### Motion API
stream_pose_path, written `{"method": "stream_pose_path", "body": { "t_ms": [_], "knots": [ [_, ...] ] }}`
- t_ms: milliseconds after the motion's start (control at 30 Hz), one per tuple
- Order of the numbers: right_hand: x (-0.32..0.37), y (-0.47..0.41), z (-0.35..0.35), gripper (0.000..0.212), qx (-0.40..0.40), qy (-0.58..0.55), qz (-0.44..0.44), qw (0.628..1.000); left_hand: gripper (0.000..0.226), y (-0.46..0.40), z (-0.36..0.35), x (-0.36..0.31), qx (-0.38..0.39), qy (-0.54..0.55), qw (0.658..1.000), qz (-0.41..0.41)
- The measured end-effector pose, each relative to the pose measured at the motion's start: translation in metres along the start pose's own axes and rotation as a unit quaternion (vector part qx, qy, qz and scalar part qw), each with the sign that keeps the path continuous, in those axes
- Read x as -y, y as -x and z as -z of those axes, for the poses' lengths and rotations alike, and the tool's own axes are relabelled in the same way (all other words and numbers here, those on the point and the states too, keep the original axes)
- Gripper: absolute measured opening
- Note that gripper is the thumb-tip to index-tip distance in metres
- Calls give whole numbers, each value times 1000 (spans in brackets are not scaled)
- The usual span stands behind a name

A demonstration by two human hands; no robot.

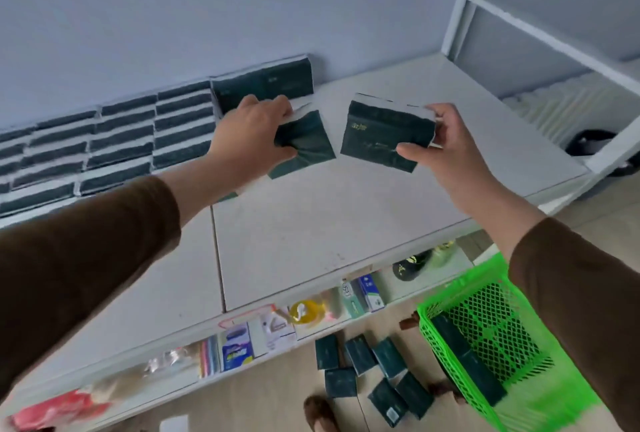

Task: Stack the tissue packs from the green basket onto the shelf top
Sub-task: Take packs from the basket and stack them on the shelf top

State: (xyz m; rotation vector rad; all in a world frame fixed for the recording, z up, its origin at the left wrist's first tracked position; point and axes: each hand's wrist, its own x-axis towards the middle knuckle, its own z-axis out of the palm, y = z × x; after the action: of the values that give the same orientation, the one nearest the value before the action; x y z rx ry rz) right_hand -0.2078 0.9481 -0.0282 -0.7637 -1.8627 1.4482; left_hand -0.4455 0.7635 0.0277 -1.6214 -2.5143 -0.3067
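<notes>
Head cam: both hands, left [254,134] and right [446,144], each clamp one dark tissue pack [384,135] over the shelf top [311,224]. Green basket [485,345] on the floor has a few packs inside, with loose packs [363,372] just beside it.

Two bare hands, the left hand [256,135] and the right hand [446,147], each grip one dark green plastic-wrapped tissue pack. Seven such packs lie on the wooden floor [277,393] at lower centre. One bright green plastic mesh basket [450,345] at lower right shows about two packs inside
</notes>
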Motion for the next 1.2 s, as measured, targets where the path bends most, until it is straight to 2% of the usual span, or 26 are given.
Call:
{"method": "stream_pose_path", "body": {
  "t_ms": [133, 300, 567, 700, 867, 1000, 1200],
  "knots": [
    [-13, -63, -28, 52, 3, 19, -8, 1000, 50, -56, -21, 47, 2, -28, 999, 16],
    [-33, -151, -76, 59, 30, 46, -8, 998, 50, -117, -48, 99, 10, -62, 997, 38],
    [-59, -249, -145, 50, 100, 123, -16, 987, 57, -157, -76, 148, 44, -107, 993, 37],
    [-71, -262, -171, 47, 97, 141, -6, 985, 58, -157, -84, 170, 51, -121, 991, 33],
    [-80, -263, -191, 45, 35, 156, -7, 987, 59, -160, -86, 178, 42, -117, 992, 21],
    [-83, -259, -196, 41, 25, 168, -17, 985, 58, -161, -88, 178, 42, -128, 991, 17],
    [-75, -238, -188, 59, 6, 201, -31, 979, 69, -145, -80, 167, 24, -94, 995, 18]
  ]
}}
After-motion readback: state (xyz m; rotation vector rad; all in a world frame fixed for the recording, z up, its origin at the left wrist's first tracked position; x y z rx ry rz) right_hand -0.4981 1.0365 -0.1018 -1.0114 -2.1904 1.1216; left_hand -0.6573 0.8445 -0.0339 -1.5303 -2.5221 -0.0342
